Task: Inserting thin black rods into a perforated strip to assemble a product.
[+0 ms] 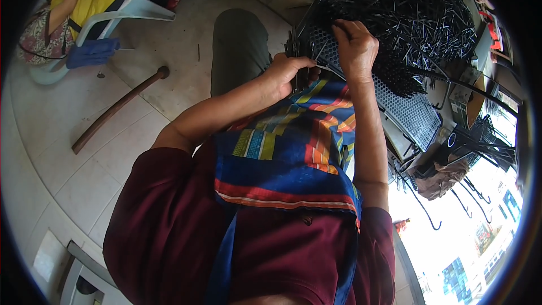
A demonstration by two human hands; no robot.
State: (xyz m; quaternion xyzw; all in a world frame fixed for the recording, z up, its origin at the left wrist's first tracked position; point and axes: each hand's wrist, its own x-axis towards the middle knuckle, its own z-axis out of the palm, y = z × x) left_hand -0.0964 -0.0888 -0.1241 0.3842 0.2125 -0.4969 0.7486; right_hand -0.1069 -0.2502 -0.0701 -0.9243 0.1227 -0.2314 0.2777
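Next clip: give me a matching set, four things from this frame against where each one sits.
Things:
1. left hand
2. right hand
3. wooden stick
4. plastic chair

Places:
A. lying on the tiled floor
B. upper left, beside another person
C. gripping a bundle of thin dark rods
D. on the perforated metal tray's edge

Pairs: 1-C, 2-D, 3-A, 4-B

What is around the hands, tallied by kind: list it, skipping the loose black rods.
Hands: 2 (left hand, right hand)
Perforated metal tray: 1
Wooden stick: 1
Plastic chair: 1
Patterned cloth: 1
Total: 6
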